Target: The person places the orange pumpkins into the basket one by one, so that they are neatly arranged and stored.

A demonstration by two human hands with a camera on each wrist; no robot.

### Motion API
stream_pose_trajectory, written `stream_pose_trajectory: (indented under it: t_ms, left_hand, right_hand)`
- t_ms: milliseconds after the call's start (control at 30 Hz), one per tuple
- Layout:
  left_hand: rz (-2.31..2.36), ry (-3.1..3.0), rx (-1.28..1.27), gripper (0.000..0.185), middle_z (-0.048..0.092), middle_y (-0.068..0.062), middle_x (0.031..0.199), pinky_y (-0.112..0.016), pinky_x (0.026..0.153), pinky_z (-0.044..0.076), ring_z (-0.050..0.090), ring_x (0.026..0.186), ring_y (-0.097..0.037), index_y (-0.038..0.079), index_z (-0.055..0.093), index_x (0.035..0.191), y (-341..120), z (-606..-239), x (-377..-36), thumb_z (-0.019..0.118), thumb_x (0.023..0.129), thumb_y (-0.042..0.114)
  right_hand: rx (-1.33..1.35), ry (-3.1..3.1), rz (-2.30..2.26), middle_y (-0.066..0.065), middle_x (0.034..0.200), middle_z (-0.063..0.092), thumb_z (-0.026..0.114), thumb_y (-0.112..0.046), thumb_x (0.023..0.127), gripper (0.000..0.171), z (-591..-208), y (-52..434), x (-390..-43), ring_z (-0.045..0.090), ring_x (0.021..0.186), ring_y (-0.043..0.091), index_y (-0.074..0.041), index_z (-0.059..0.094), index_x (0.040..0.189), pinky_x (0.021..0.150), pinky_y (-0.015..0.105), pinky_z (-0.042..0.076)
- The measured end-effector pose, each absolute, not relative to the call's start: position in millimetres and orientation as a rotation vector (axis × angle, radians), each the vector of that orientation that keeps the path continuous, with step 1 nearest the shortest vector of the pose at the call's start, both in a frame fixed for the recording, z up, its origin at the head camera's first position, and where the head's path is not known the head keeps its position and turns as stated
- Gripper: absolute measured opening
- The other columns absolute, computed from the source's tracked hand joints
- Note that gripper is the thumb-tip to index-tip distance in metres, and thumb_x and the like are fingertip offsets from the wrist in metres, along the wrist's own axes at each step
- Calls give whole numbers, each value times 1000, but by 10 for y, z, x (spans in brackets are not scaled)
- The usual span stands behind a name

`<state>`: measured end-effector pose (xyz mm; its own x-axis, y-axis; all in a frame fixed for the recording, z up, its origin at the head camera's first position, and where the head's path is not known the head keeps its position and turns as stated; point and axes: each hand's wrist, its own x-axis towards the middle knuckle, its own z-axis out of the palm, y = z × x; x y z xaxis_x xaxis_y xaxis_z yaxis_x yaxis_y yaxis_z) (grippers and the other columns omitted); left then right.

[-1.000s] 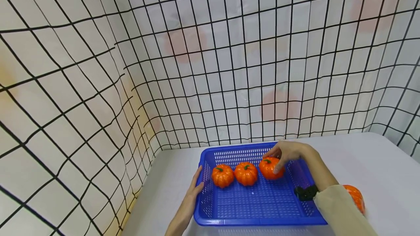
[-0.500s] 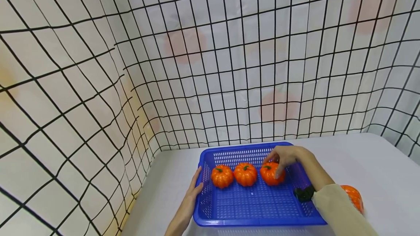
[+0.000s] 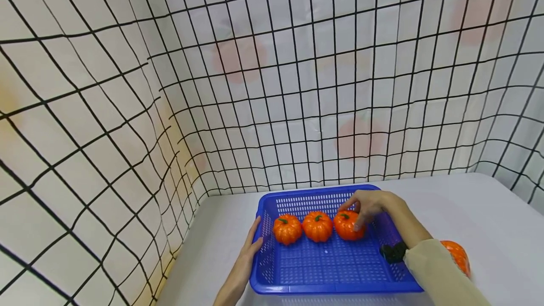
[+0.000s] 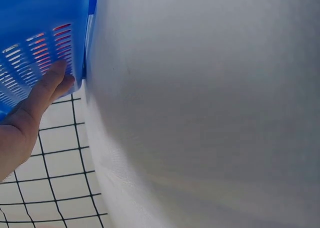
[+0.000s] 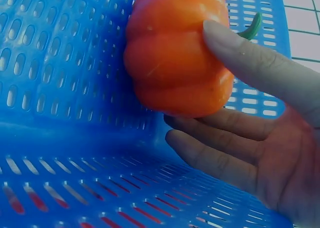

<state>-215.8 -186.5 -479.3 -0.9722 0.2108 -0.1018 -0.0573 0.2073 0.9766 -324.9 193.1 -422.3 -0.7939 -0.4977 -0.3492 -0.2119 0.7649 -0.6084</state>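
A blue perforated basket (image 3: 331,288) sits on the white table, holding a row of three orange pumpkins with green stems: the left pumpkin (image 3: 287,229), the middle pumpkin (image 3: 317,226) and the right pumpkin (image 3: 349,225). My right hand (image 3: 369,206) reaches in from the right and grips the right pumpkin. In the right wrist view the thumb lies on this pumpkin (image 5: 175,62), the other fingers below and behind it. Against the outside of the basket's left wall rests my left hand (image 3: 248,251), its fingers fairly straight; the left wrist view shows fingertips (image 4: 59,67) touching the slotted wall.
Beside my right forearm, at the basket's right side, is a dark green lumpy thing (image 3: 393,252) with something purple (image 3: 386,225) behind it. An orange rounded object (image 3: 456,255) lies on the table, partly hidden by my sleeve. Black netting (image 3: 297,107) borders the table.
My right hand has lowered with the right pumpkin, then shifted slightly left, bringing it closer to the middle pumpkin. The left hand stays at the basket wall.
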Motion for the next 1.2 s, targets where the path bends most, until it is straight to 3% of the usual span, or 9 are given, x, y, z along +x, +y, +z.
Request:
stream_pose_trajectory:
  t_ms: [67, 267, 500, 567, 733, 867, 1000, 1200]
  left_hand:
    - [1846, 2267, 144, 63, 1, -15, 176, -79, 120, 0, -2, 158, -53, 36, 13, 167, -1868, -4797, -2158, 38, 109, 42]
    - [1837, 2278, 138, 62, 1, -16, 176, -79, 120, 1, -2, 158, -54, 36, 14, 167, -1875, -4789, -2165, 38, 110, 41]
    - [1823, 2284, 99, 61, 2, -14, 176, -79, 120, 1, -1, 158, -54, 38, 15, 166, -1883, -4784, -2159, 38, 109, 42]
    - [1824, 2281, 94, 62, 2, -15, 176, -79, 120, 1, -1, 158, -54, 38, 15, 166, -1882, -4785, -2161, 38, 109, 42]
    - [1837, 2262, 118, 63, 1, -16, 176, -79, 120, 1, -2, 158, -54, 36, 14, 167, -1859, -4791, -2171, 38, 109, 43]
    - [1838, 2254, 141, 63, 0, -16, 175, -79, 120, 2, -2, 158, -54, 35, 12, 167, -1849, -4798, -2177, 37, 110, 41]
    - [1829, 2268, 134, 63, 0, -16, 175, -79, 120, 4, -1, 158, -55, 36, 12, 167, -1857, -4795, -2174, 37, 110, 43]
    - [1833, 2274, 123, 63, 1, -16, 176, -79, 120, 4, 0, 158, -55, 37, 14, 167, -1874, -4785, -2162, 38, 109, 45]
  right_hand:
    - [-513, 2436, -803, 15, 112, 69, 89, -6, 77, 64, -4232, 1925, -3245, 61, 75, 15, -12, 68, 137, 69, 32, 58]
    - [-487, 2407, -851, 23, 121, 70, 87, 0, 78, 63, -4235, 1930, -3240, 71, 88, 19, -9, 67, 138, 76, 41, 65]
    - [-486, 2435, -850, 16, 115, 71, 87, -10, 82, 59, -4245, 1919, -3246, 69, 75, 16, -9, 67, 138, 74, 41, 65]
    - [-483, 2427, -857, 20, 124, 70, 86, -14, 83, 59, -4232, 1919, -3239, 69, 77, 16, -8, 66, 139, 76, 42, 65]
    - [-478, 2405, -889, 26, 142, 60, 79, -28, 92, 58, -4135, 1978, -3207, 69, 91, 20, -4, 63, 141, 84, 44, 64]
    - [-483, 2399, -984, 19, 136, 66, 76, -37, 94, 64, -4016, 2078, -3177, 70, 111, 27, -1, 58, 144, 92, 46, 62]
    - [-545, 2360, -1120, 21, 142, 62, 74, -38, 95, 68, -3861, 2163, -3150, 67, 122, 34, -4, 52, 150, 97, 48, 60]
    - [-710, 2387, -1207, 24, 147, 58, 66, -33, 100, 60, -3561, 2273, -3048, 62, 131, 39, -14, 48, 154, 105, 51, 56]
